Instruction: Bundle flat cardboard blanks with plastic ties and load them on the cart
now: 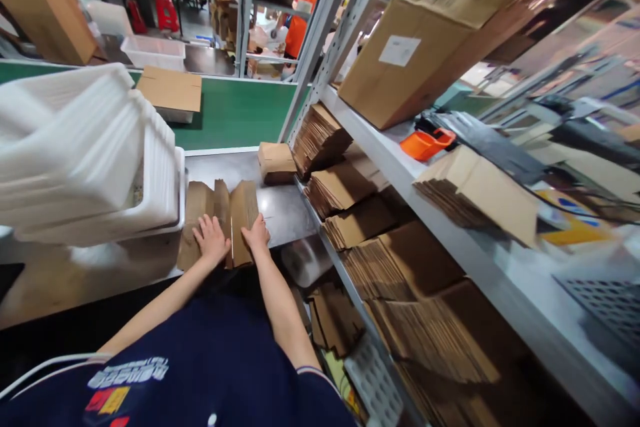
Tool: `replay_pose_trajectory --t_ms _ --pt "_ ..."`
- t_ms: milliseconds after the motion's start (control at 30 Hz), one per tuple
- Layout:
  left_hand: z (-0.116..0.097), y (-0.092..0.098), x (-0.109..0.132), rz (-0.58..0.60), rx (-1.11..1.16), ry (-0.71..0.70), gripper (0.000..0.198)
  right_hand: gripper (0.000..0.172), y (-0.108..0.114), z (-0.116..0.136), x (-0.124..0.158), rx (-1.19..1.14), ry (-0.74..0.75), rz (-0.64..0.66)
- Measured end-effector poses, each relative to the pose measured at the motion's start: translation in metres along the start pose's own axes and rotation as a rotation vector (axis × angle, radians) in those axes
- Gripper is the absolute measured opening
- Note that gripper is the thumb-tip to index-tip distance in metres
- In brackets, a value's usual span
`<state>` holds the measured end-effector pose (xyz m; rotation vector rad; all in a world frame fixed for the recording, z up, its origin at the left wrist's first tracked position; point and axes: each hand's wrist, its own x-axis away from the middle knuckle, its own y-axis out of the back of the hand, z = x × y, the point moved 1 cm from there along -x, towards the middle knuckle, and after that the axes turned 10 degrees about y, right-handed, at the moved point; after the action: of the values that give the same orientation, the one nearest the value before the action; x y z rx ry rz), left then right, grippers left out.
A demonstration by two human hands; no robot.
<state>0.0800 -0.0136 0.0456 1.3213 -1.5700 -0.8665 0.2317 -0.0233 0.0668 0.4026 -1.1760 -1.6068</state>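
A single head-worn view looks forward and steeply down, tilted so the scene leans. Closest are the wearer's own arms and dark shirt (210, 373); the steel worktable (285, 207) lies near, shelving (450, 233) runs right, a green conveyor (235, 113) crosses far.

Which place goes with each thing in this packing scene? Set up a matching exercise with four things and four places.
Things:
1. flat carton
2. white tubs
3. orange scoop
4. small box

Places:
A. on the shelf, beside the big box
B. under both hands
C. at the bench's far end
D. stacked, left of the hands

Pairs: 1-B, 2-D, 3-A, 4-C
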Motion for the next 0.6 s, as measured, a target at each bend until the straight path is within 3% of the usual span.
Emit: replay_pose_trajectory --t_ms 167,300,367,500,600 --pt "-0.022 0.002 -0.007 0.196 0.26 0.164 0.099 0.085 0.013 -0.014 0.012 -0.045 0.02 -0.031" --pt "-0.023 0.017 -0.025 0.201 0.273 0.215 0.086 0.087 0.051 -0.046 0.024 -0.066 0.024 -0.142" --pt "-0.025 0.026 -0.029 0.193 0.26 0.112 0.077 0.088 0.081 -0.065 0.029 -0.053 -0.012 -0.222" --pt "-0.044 0.039 -0.022 0.264 0.18 -0.253 0.07 0.086 0.15 -0.099 0.032 0.089 -0.071 -0.384" --pt "-0.064 0.041 -0.017 0.414 0.083 -0.507 0.069 0.087 0.192 -0.112 0.022 0.259 0.063 -0.417"
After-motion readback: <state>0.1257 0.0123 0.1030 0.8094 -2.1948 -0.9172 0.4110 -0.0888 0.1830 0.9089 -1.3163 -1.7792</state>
